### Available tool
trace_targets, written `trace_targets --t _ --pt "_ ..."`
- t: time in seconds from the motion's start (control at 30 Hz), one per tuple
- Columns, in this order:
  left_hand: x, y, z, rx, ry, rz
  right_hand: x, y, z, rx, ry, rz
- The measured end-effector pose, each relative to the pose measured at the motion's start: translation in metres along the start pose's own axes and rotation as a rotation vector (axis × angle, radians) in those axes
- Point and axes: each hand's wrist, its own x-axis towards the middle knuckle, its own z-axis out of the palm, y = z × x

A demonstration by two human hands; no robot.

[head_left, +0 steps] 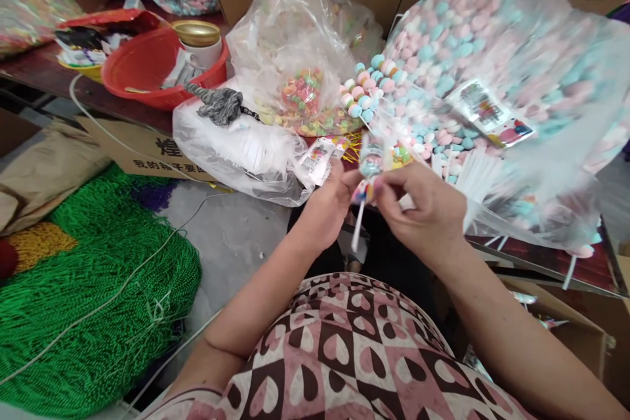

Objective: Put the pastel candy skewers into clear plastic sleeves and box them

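Between my hands, over my lap, is a wrapped marshmallow stick (372, 161). Its clear wrapper shows pale blue inside, and a white stick (359, 228) points down from the gathered, brightly coloured lower edge. My left hand (327, 210) is closed, its fingertips on the left side of that edge. From the right, my right hand (420, 200) pinches the same edge between thumb and finger. A printed packet (321, 161) shows just behind my left fingers; whether they touch it I cannot tell. Beyond the wrapper lie marshmallow skewers (367, 88) in pink, white and blue.
A big bag of marshmallows (443, 39) covers the table's right side, with a printed wrapper (489, 111) and white sticks (475, 174) on it. Leftward are a gummy bag (300, 92), a plastic bag (241, 151) and a red basin (142, 69). Green cords (98, 295) heap below.
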Motion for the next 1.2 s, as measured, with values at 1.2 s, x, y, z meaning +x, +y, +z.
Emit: trace_targets --t 1.2 --pt "-0.018 -0.05 0.027 0.852 -0.298 0.632 -0.214 0.047 -0.063 1.264 0.441 1.544"
